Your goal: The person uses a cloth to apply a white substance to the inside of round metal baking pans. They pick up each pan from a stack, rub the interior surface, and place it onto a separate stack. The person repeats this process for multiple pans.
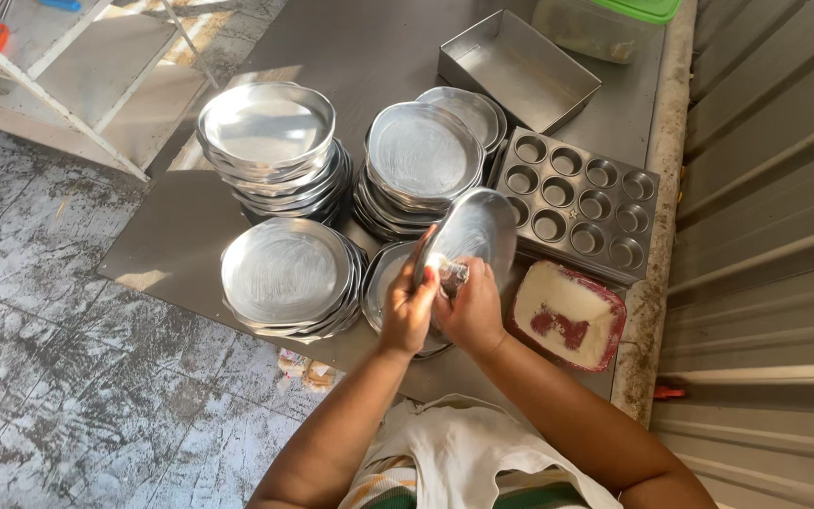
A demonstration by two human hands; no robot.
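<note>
Nearest the camera, a white apron (pixel 463 452) hangs at the person's front, both bare forearms reaching forward over the grey tabletop (pixel 190 236). The left hand (pixel 407 306) is wrapped around the rim of a round metal pan (pixel 473 231), tilting it up on edge above the tabletop. The right hand (pixel 471 316) is pressed against the pan's inner face, fingers closed around a small crumpled wad (pixel 452 274); what the wad is made of I cannot tell. Just beneath the hands sits another round pan (pixel 383 278), partly hidden by them. To the right, touching distance from the right hand, a red-rimmed tub (pixel 567 316) holds a white greasy block with a scooped-out red patch. To the left, a low stack of round pans (pixel 286 273), its top one smeared whitish. Further out, two taller stacks: one at the left (pixel 268 127), one in the middle (pixel 424 153), with a smaller pan (pixel 473 108) peeking out behind it. Right of those lies a twelve-cup muffin tray (pixel 581 203). At the far edge, a rectangular metal tin (pixel 520 71), and beyond it a clear box with a green lid (pixel 614 24)
</note>
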